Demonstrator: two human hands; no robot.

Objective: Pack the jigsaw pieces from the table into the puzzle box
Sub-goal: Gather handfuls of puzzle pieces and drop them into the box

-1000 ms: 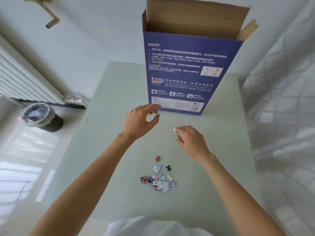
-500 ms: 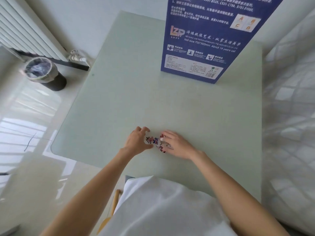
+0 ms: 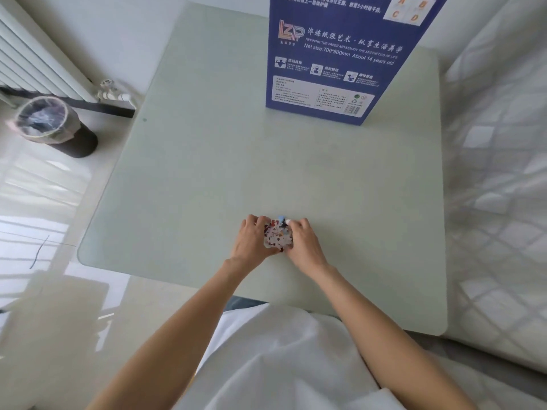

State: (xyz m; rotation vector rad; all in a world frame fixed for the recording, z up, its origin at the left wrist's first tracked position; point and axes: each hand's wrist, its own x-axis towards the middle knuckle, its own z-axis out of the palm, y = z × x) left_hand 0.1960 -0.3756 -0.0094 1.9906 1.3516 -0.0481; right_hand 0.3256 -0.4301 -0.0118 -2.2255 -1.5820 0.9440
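Jigsaw pieces [image 3: 278, 236]: small multicoloured heap, lying bunched on the worktop [image 3: 207, 173].
Left hand [image 3: 251, 241]: fingers curling, cupping the heap's 9 o'clock side.
Right hand [image 3: 303, 241]: cupping its 3 o'clock side.
Puzzle box [image 3: 334, 60]: blue, standing at 12 o'clock.

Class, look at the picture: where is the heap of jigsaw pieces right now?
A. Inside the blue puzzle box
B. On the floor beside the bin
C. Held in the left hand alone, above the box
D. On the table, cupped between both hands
D: the jigsaw pieces lie on the table, gathered between the left hand and right hand, well short of the puzzle box.
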